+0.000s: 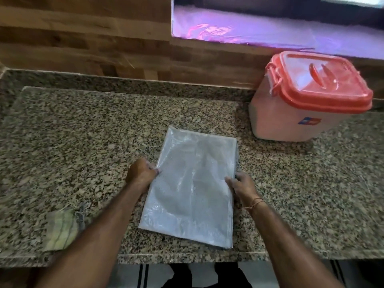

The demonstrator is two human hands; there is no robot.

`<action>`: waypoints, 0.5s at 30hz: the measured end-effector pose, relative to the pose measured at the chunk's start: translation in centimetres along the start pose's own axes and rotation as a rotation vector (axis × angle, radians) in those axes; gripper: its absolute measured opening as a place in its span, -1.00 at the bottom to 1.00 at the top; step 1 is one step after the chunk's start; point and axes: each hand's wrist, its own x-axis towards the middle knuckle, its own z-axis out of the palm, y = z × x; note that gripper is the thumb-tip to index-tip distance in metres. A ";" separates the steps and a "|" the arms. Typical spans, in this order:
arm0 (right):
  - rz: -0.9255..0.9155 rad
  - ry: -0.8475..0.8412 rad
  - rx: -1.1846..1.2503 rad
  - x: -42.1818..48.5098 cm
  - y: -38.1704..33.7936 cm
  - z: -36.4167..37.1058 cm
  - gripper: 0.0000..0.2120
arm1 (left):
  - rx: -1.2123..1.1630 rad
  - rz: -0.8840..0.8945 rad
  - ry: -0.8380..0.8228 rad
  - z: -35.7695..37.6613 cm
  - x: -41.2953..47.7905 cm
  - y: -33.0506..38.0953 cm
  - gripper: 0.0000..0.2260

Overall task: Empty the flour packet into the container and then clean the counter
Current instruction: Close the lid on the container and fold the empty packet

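Gripping the flat white plastic flour packet [193, 183] near-centre on the speckled granite counter [83, 142], left hand [141, 173] and right hand [241, 187] had seemingly poured nothing; the orange-lidded pale plastic container [291, 117] stood closed, far right.

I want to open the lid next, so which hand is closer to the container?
Right. The right hand grips the packet by its right edge, on the side towards the container. The left hand grips the packet's left edge, farther off.
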 end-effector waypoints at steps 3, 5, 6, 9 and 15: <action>0.021 -0.034 -0.016 -0.1 0.9 -0.2 -0.85 | -0.167 -0.026 -0.061 1.1 -0.7 -1.6 -0.66; 0.025 -0.067 -0.064 0.2 1.3 -0.4 -0.85 | -0.239 -0.062 -0.059 1.2 -0.7 -3.0 -0.74; 0.031 -0.078 -0.097 0.4 1.5 -0.5 -0.79 | -0.288 -0.085 -0.058 1.1 -0.7 -3.5 -0.79; 0.038 -0.101 -0.153 0.5 1.2 -0.9 -0.71 | -0.423 -0.118 -0.076 0.6 -1.6 -4.2 -0.79; -0.017 -0.197 0.210 1.0 -5.2 -2.3 -0.67 | -0.728 -0.087 0.008 -3.2 -4.2 -0.9 -0.81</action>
